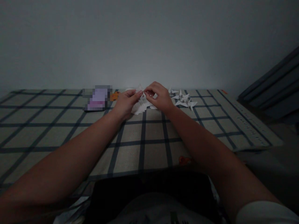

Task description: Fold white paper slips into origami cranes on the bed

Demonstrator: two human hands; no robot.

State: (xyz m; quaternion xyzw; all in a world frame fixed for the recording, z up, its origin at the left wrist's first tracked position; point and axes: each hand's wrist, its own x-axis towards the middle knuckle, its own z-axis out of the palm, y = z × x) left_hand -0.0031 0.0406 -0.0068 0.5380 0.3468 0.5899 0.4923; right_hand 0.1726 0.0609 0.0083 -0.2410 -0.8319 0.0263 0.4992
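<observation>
Pinching a small white paper [140,87] at ctr of frame: L hand [125,101] clamped on it btwn thumb & fingers, R hand [161,97] w/ fingertips together on it too. Loose sheets [139,108] just below, on checked worktop [153,133]. Pointy folded pieces [184,99] lie right of ctr, near R hand; phone [99,97], blurred, sits left of ctr.

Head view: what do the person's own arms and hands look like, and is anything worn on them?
The left hand and right hand are ungloved, and both forearms are bare, with nothing visible at the wrists. A pale fabric sleeve shows on the right arm; no sleeve shows on the left arm.
</observation>
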